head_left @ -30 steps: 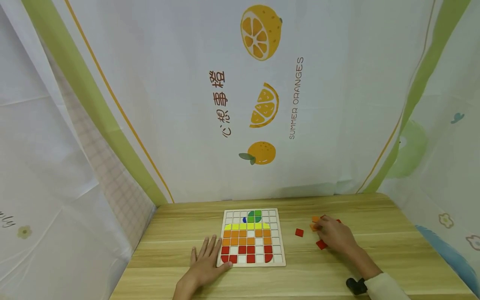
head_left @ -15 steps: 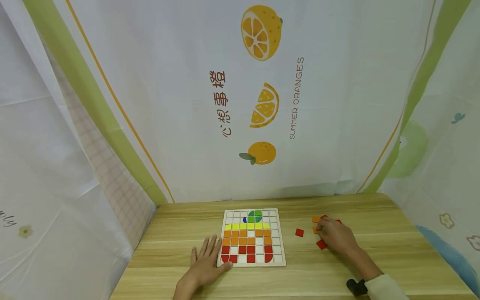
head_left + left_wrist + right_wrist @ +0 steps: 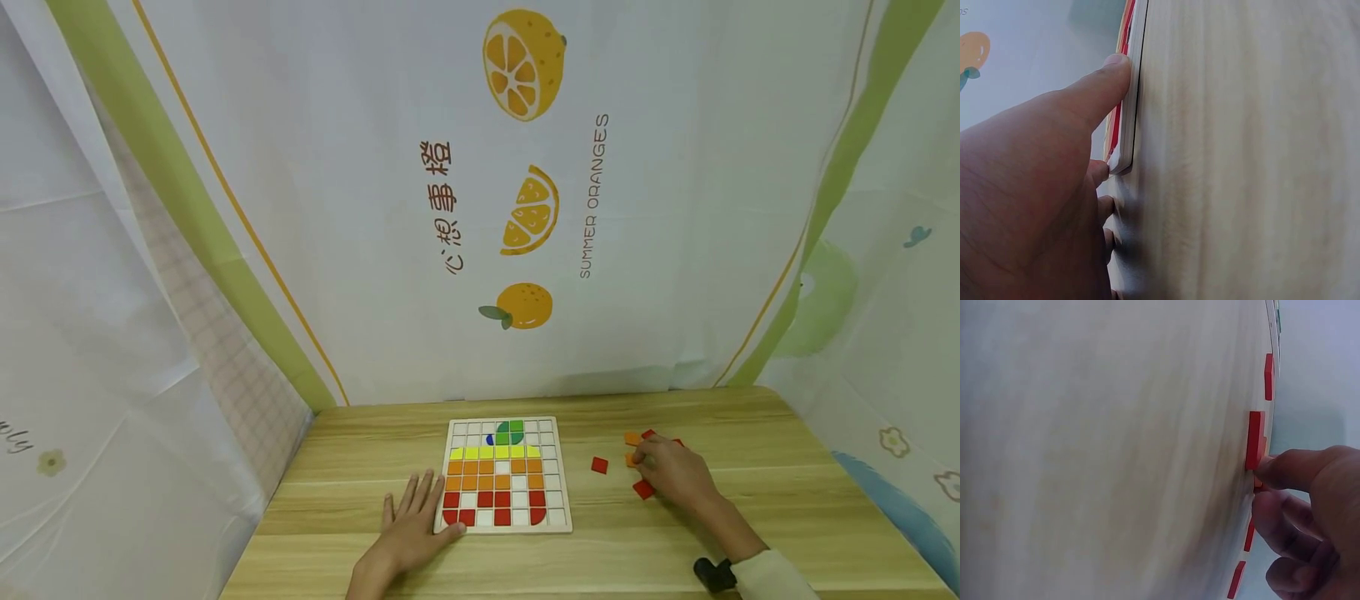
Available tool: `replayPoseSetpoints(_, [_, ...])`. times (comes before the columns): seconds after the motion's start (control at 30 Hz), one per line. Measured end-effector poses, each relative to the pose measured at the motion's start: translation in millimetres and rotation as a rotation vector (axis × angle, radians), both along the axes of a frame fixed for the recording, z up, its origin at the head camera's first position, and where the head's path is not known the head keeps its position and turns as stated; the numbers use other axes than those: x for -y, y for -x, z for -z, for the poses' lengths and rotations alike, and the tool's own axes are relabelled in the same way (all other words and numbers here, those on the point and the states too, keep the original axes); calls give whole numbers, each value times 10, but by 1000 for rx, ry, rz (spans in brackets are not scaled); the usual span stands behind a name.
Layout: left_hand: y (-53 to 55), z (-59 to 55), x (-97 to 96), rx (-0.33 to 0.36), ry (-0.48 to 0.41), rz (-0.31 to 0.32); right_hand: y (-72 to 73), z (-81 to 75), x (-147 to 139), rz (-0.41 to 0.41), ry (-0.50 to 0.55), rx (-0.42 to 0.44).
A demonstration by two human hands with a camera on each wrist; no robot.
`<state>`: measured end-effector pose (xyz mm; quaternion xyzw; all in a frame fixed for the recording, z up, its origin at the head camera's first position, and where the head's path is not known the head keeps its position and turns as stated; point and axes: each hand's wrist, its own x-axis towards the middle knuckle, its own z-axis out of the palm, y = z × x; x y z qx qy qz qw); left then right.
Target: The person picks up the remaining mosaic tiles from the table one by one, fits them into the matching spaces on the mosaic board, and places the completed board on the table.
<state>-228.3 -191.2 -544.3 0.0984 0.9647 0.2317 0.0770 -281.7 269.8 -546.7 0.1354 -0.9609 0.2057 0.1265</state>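
Note:
My left hand [image 3: 411, 533] lies spread on the table, its thumb on the near left corner of a square puzzle board [image 3: 564, 500]; in the left wrist view the thumb [image 3: 1107, 81] rests along the board's edge [image 3: 1129, 125]. Coloured tiles on the board make rows of yellow [image 3: 495, 452], orange and red, with green pieces above and some white cells between. To the right, my right hand [image 3: 675, 471] reaches down into loose tiles, thumb and forefinger curled at an orange tile [image 3: 631, 460] and pinching it. Its far side is hidden by the fingers.
Around the right hand lie another orange tile [image 3: 632, 438] and several red ones, such as a near red tile [image 3: 643, 490]. One red tile [image 3: 599, 465] sits apart, nearer the board. A printed curtain [image 3: 375, 250] stands behind the wooden table [image 3: 337, 433].
The right hand has shifted slightly to the right among the loose tiles, and the orange tile at its fingertips has moved a little with it. The left hand and board stay put.

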Motion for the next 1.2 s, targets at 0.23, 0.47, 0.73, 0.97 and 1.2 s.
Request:
replayPoseSetpoints(0.23, [8,-24,-6,8,1,-6,3,-4,-1,0,6,-4])
replayPoseSetpoints(0.47, [-2,5,18,-13,-62,5,0,-6,-5,-12,11,-9])
replayPoseSetpoints(0.73, [31,69,33,-15,-57,1,5,-10,-1,-8,18,-11])
replayPoseSetpoints(0.97, [76,218,58,-53,-11,-3,16,4,-17,-23,24,-7])
replayPoseSetpoints(1.2, [37,127,44,-34,-63,17,9,-2,-26,-32,40,-14])
